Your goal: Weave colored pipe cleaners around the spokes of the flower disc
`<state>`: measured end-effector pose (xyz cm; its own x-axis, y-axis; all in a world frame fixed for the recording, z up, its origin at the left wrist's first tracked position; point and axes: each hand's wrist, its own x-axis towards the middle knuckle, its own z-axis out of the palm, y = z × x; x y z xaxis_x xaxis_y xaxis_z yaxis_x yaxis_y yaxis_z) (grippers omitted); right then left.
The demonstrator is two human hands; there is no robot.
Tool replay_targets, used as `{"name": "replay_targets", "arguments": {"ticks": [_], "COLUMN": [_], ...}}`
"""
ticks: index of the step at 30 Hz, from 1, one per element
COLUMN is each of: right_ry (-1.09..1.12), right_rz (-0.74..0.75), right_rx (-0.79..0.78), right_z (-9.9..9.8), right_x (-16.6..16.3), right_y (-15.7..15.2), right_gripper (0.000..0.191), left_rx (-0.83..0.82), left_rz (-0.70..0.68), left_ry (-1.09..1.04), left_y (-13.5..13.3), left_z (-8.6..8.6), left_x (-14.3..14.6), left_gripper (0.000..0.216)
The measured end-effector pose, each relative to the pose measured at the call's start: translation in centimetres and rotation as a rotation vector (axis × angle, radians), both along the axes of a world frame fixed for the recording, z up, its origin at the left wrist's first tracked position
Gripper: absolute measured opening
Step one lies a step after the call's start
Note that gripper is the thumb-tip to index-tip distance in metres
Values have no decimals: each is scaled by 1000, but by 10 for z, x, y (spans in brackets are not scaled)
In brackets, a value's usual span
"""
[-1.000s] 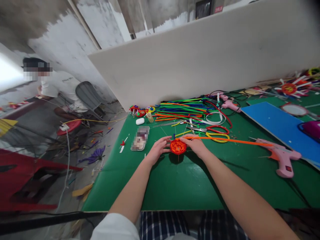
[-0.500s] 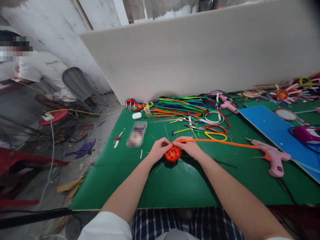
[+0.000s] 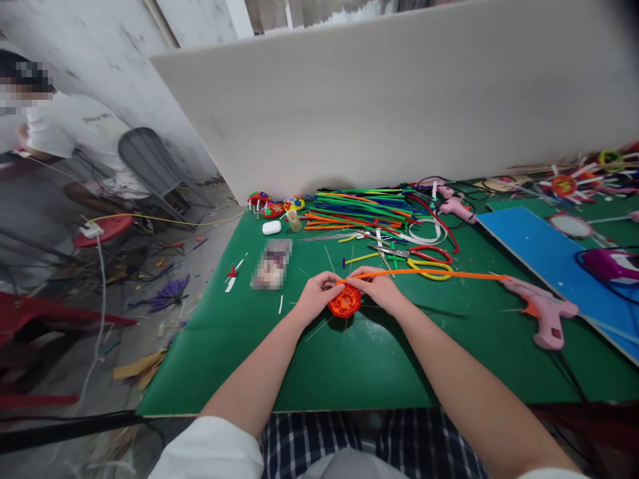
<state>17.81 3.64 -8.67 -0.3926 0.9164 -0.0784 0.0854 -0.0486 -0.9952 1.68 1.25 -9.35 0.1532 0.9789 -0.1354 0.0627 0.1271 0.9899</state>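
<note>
A round orange-and-red woven piece (image 3: 344, 303) sits in front of me, with thin wires sticking out around it like spokes. My left hand (image 3: 317, 294) is closed at its upper left edge, thumb and fingers pinching the rim. At the upper right edge my right hand (image 3: 377, 289) pinches a long orange pipe cleaner (image 3: 469, 274). That strip runs from the woven piece through my right fingers and stretches to the right, its far end by the pink glue gun (image 3: 548, 313). My fingers hide where the strip meets the rim.
Beyond my hands lie scissors (image 3: 417, 257) and a pile of coloured pipe cleaners (image 3: 357, 209). A blue board (image 3: 544, 256) is at the right, a white case (image 3: 271, 228) at the left. A white panel (image 3: 399, 106) stands behind the green table (image 3: 234, 366). Another person sits far left.
The orange strip's free part has risen slightly and straightened. Both hands keep their pinch at the woven piece's upper edge. The whole view has shifted a little.
</note>
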Motion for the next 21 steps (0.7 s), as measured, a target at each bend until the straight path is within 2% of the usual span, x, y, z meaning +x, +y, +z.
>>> {"name": "replay_targets", "arguments": {"ticks": [5, 15, 21], "right_ry": [-12, -13, -6], "right_rz": [63, 129, 103], "right_rx": [-26, -18, 17], "right_z": [-1, -2, -3], "right_x": [3, 3, 4], "right_y": [2, 2, 3], "right_gripper": [21, 22, 21], "left_rx": [-30, -27, -33], "left_rz": [-26, 5, -35], "left_ry": [7, 64, 17], "left_y": [-1, 0, -1], "left_z": [1, -1, 3], "left_x": [0, -1, -3], "left_gripper": [37, 28, 26]}}
